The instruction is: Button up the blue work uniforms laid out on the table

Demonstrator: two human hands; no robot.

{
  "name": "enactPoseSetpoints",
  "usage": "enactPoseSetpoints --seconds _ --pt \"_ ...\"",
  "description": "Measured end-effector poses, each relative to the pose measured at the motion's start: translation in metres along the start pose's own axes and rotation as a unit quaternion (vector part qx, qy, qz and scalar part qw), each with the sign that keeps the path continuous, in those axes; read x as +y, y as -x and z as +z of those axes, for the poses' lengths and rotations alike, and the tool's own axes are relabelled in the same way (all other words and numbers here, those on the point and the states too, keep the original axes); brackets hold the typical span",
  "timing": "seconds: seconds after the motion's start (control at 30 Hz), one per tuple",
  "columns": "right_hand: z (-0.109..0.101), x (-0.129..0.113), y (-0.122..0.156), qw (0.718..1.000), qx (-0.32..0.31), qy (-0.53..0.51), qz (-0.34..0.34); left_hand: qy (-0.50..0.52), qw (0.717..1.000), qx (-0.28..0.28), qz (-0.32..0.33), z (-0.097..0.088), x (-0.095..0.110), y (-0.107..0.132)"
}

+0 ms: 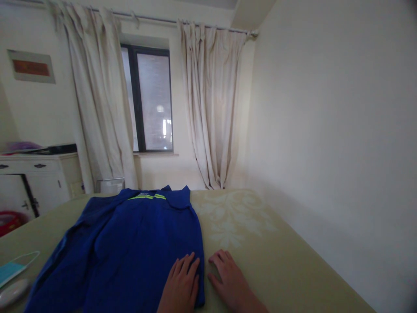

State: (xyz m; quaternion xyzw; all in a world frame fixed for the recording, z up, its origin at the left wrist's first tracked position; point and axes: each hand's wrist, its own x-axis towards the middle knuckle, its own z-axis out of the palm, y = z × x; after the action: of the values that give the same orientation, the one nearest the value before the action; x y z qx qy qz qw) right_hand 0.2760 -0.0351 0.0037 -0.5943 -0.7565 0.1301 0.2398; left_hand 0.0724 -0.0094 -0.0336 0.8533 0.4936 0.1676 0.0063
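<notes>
A dark blue jacket (140, 243) with yellow-green stripes across its far part lies spread on the bed (276, 269). One sleeve runs down along its left side, and the near end passes out of the bottom of the view. My left hand (182, 280) rests flat on the jacket near its right edge, fingers stretched out. Just right of that edge, my right hand (228, 276) lies on the bed cover with its fingers loosely extended and thumb apart. Nothing shows in either hand.
At the left edge of the bed lie a blue face mask (11, 271) and a pale rounded object (14, 292). A white cabinet (48, 178) and a red basin (9, 221) stand beyond on the left. The wall (339, 143) borders the bed's right side; curtains (211, 100) hang behind.
</notes>
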Motion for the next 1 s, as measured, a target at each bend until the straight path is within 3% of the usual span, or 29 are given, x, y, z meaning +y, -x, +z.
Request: enactPoseSetpoints --seconds 0.67,0.8,0.87,1.0 --pt "0.0 0.001 0.0 1.0 -0.006 0.022 -0.013 0.023 1.0 -0.013 -0.011 -0.001 0.008 -0.002" --pt "-0.001 0.001 0.001 1.0 -0.01 0.024 -0.018 0.058 0.995 -0.083 0.002 -0.018 -0.003 0.005" --pt "-0.001 0.002 0.001 1.0 -0.009 0.02 -0.014 0.056 0.992 -0.111 -0.032 -0.032 -0.011 0.011" --pt "-0.001 0.001 -0.001 1.0 0.005 0.007 -0.003 -0.005 0.991 -0.065 -0.117 -0.05 -0.016 0.012"
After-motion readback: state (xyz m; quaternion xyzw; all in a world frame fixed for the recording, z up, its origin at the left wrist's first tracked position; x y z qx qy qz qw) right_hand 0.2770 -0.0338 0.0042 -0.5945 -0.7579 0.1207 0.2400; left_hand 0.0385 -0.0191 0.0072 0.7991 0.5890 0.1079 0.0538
